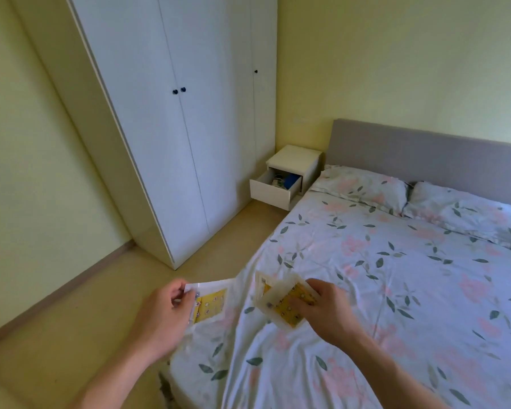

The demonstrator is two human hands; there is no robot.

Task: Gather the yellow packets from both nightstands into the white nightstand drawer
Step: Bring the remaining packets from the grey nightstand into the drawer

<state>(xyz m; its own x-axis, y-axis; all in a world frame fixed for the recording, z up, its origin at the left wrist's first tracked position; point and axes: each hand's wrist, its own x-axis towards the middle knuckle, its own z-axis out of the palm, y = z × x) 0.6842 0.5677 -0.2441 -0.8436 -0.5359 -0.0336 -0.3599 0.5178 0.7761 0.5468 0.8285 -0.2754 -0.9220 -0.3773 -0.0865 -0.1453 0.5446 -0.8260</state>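
While both hands carry packets above the near corner of the bed [381,290], the step in hand reads as transport: collection looks done, delivery to the drawer not yet. Item one: left hand [160,314], at 7 o'clock in the view, fingers curled and pinching the left edge of a clear-sleeved yellow packet [210,302], which extends toward 3 o'clock from the grip. Item two: right hand [325,308], at 5 o'clock, fingers curled over a small fanned stack of yellow packets [281,302]; the stack projects toward 9 o'clock from the fingers, and how many it holds cannot be told. Item three: white nightstand [295,160], at 12 o'clock, well apart from both hands, wedged between the white wardrobe [171,128] and the grey headboard [425,152]. Item four: its drawer [273,191], pulled open, with a blue object and some pale items inside; no yellow packet is visible there. Judged next move: walk along the floor strip beside the bed toward 12 o'clock, bring both hands over the drawer opening and release the packets inside. Only this one nightstand is in view.
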